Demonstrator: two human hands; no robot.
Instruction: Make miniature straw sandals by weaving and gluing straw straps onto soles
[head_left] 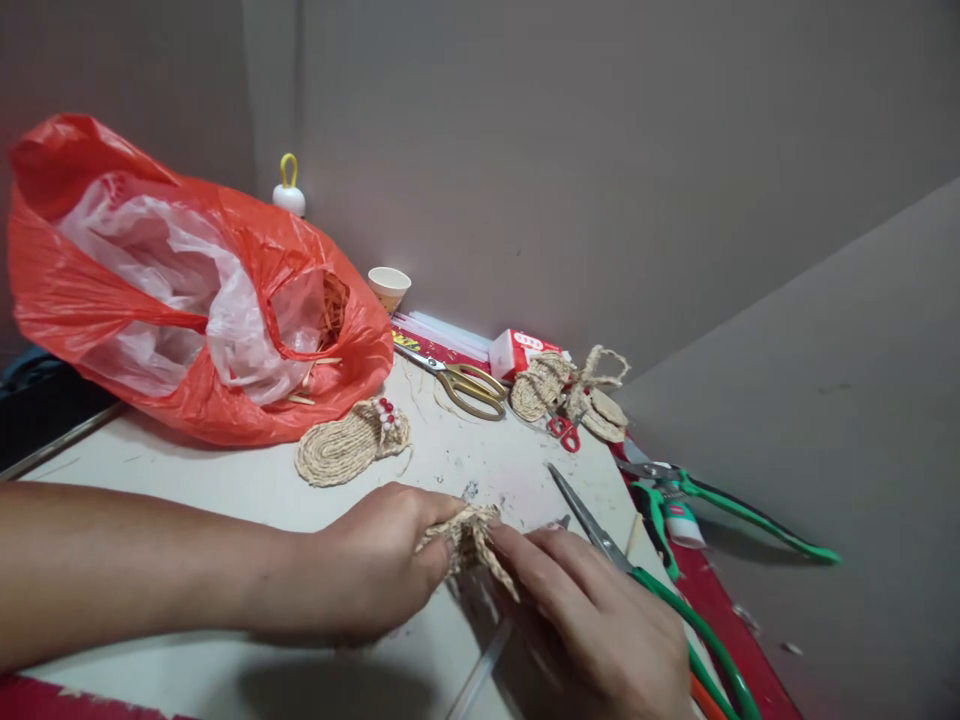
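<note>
At the near side of the bench (442, 455), a clear plastic stick (482, 668) shows below the work. Just beyond it, between the two hands, is the braided straw piece (472, 540). The left hand (390, 550) pinches its left edge between thumb and forefinger. The right hand (592, 610) lays its fingers against the other side, but its thumb is hidden, so I cannot tell whether they pinch. A firm left hold close to the worked part, with light pressure from the right, should spare the braid from twisting or fraying. The green-handled scissors (598, 530) lie just beside the right hand, so a wide swing of the wrist could knock them. Farther off, a braided slipper (337, 452) shows flat, tightly laid coils, a fair guide to evenness.
</note>
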